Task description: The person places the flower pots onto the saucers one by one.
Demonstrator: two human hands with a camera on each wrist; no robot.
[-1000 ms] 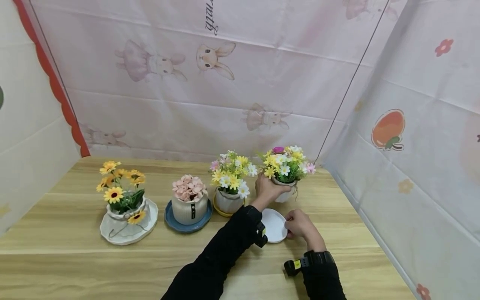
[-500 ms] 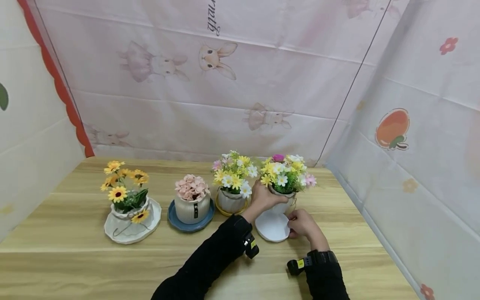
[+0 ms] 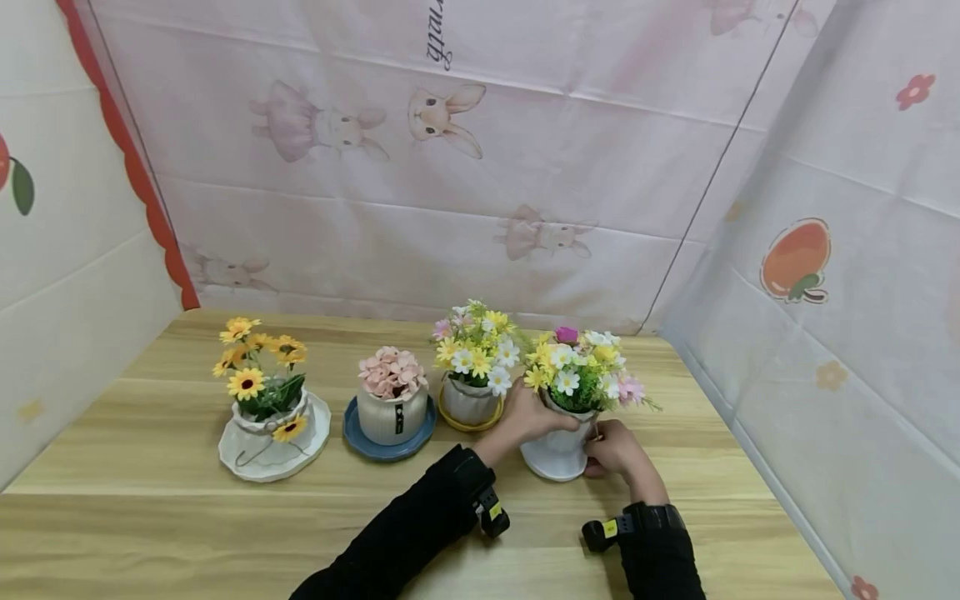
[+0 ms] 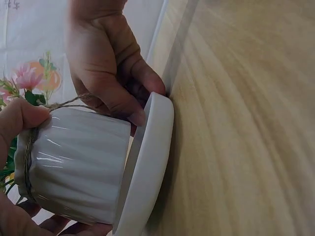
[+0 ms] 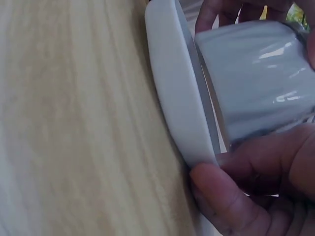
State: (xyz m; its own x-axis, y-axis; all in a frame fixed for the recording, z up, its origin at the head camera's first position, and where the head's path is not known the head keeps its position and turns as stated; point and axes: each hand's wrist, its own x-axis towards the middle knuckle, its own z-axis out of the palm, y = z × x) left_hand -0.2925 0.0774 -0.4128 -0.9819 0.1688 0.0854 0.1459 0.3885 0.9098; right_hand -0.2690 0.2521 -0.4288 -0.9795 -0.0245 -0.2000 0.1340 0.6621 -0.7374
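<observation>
My left hand grips a white ribbed flower pot with twine tied round its neck. Yellow, white and pink artificial flowers fill the pot. It stands over a shallow white saucer, its base right at the saucer's rim and slightly tilted in the left wrist view. My right hand pinches the saucer's right edge between thumb and finger, as the right wrist view shows. The saucer lies low against the wooden table.
Left of my hands stand a similar flower pot on a yellow saucer, a cream pot of pink flowers on a blue saucer, and a sunflower pot on a white plate. Printed cloth walls enclose the table.
My left hand has brought the flower pot down and toward me, from behind the white saucer to over it. My right hand keeps its pinch on the saucer's edge.
</observation>
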